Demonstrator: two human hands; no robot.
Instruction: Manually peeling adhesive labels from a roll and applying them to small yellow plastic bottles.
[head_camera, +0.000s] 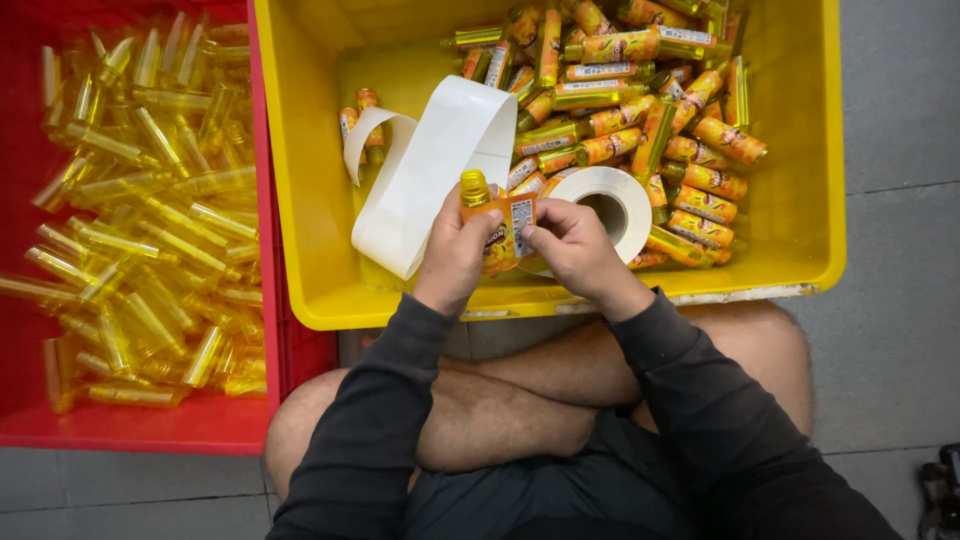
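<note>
My left hand and my right hand hold one small yellow bottle with a gold cap over the front of the yellow crate. An orange label is partly wrapped around the bottle, and my right fingers press its edge. Just behind my right hand lies a white roll of label backing. A long loose white strip of it curls away to the left inside the crate.
Several labelled orange bottles are piled in the yellow crate's back right. A red crate at the left holds several bare yellow bottles. My crossed legs rest on the grey tiled floor.
</note>
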